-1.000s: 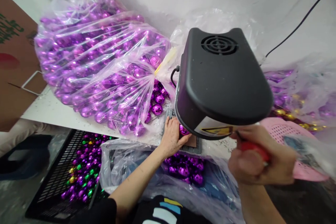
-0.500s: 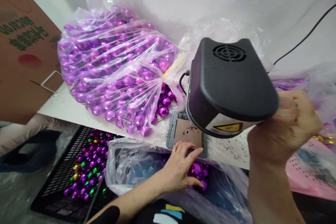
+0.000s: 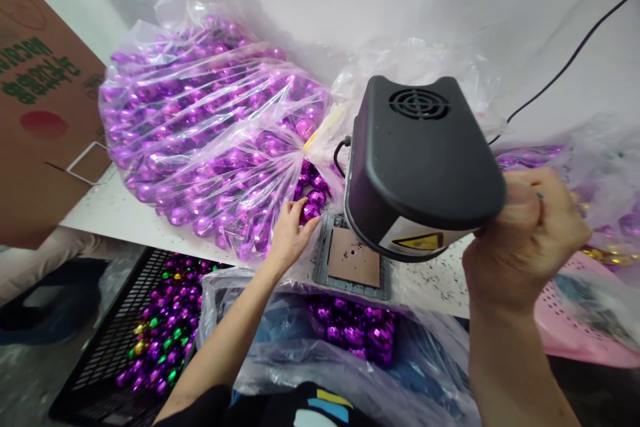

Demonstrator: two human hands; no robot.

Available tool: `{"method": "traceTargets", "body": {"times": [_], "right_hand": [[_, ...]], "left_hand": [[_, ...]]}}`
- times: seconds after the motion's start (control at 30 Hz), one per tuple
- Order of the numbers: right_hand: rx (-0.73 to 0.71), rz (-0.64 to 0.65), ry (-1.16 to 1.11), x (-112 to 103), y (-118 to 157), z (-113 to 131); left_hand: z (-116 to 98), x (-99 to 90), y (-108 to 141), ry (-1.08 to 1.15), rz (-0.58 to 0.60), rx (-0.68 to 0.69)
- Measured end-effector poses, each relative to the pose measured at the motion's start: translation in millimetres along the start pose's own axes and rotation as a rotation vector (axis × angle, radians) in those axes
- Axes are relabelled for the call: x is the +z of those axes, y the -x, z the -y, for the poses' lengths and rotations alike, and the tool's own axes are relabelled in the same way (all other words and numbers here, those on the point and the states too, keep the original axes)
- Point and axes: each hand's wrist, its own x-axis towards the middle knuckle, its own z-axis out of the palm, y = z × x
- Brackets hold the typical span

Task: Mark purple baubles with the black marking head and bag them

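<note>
My left hand point(image 3: 290, 237) reaches to a few loose shiny purple balls point(image 3: 316, 197) at the mouth of a tied clear bag. Its thumb and fingers are apart around the nearest ball, and I cannot tell if they touch it. Closed in a fist, my right hand point(image 3: 533, 227) grips the right side of a black machine point(image 3: 425, 160) with a round vent and a yellow warning label. The part under its fingers is hidden. Below the machine lies a grey base with a brown square plate point(image 3: 354, 257) that has a small hole and dark specks.
The big bag of purple balls point(image 3: 210, 127) fills the table's left. More purple balls point(image 3: 353, 330) lie in clear plastic over my lap. A black crate point(image 3: 95, 340) holds mixed balls. A cardboard box point(image 3: 45, 140) stands left, a pink basket point(image 3: 570, 320) right.
My left hand has moved from the plate's front edge, up and left to the loose purple balls. The purple balls in my lap now show more fully. My right hand keeps its grip.
</note>
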Motion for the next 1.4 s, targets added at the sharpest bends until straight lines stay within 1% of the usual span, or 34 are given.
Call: {"method": "traceTargets", "body": {"times": [0.03, 0.1, 0.17, 0.23, 0.33, 0.4, 0.47, 0.7, 0.83, 0.9, 0.97, 1.1, 1.17, 1.27, 1.4], "right_hand": [[0.009, 0.004, -0.025, 1.0, -0.9, -0.4], [0.037, 0.014, -0.076, 4.0, -3.8, -1.5], [0.064, 0.018, -0.102, 7.2, -7.1, -2.8], [0.068, 0.017, -0.089, 9.6, -9.9, -3.6], [0.051, 0.018, -0.059, 10.6, -12.1, -3.5], [0.047, 0.024, -0.056, 10.3, -12.6, -3.0], [0.046, 0.021, -0.057, 10.0, -12.8, -2.7], [0.070, 0.040, -0.091, 10.4, -11.0, -4.3], [0.081, 0.035, -0.078, 11.1, -9.7, -4.3], [0.081, 0.032, -0.062, 11.3, -9.3, -4.2], [0.078, 0.023, -0.056, 11.5, -8.9, -4.2], [0.071, 0.018, -0.063, 11.2, -9.2, -5.6], [0.077, 0.031, -0.087, 10.8, -10.0, -6.3], [0.070, 0.038, -0.090, 9.5, -10.0, -5.3], [-0.014, -0.008, 0.006, 2.1, 2.0, 0.0]], "left_hand": [[-4.4, -3.4, 8.5, 0.204, 0.041, -0.069], [-11.9, -6.2, 25.2, 0.622, 0.192, -0.247], [-15.6, -3.1, 38.3, 0.942, 0.339, -0.408], [-15.5, 3.4, 45.8, 1.112, 0.402, -0.496], [-12.8, 12.4, 49.0, 1.192, 0.423, -0.522], [-12.2, 17.2, 49.5, 1.152, 0.407, -0.512], [-12.9, 22.7, 50.9, 1.031, 0.370, -0.453], [-12.8, 47.8, 57.5, 0.484, 0.233, -0.064], [-15.8, 54.9, 59.4, 0.175, 0.181, 0.178], [-19.3, 58.6, 60.7, 0.058, 0.158, 0.258], [-22.2, 64.2, 61.3, -0.026, 0.123, 0.274], [-22.8, 76.5, 57.8, -0.084, 0.111, 0.210], [-22.0, 78.9, 54.9, -0.080, 0.140, 0.208], [-23.1, 76.4, 52.3, -0.071, 0.197, 0.243], [-27.0, 71.4, 52.5, -0.074, 0.255, 0.250]]}}
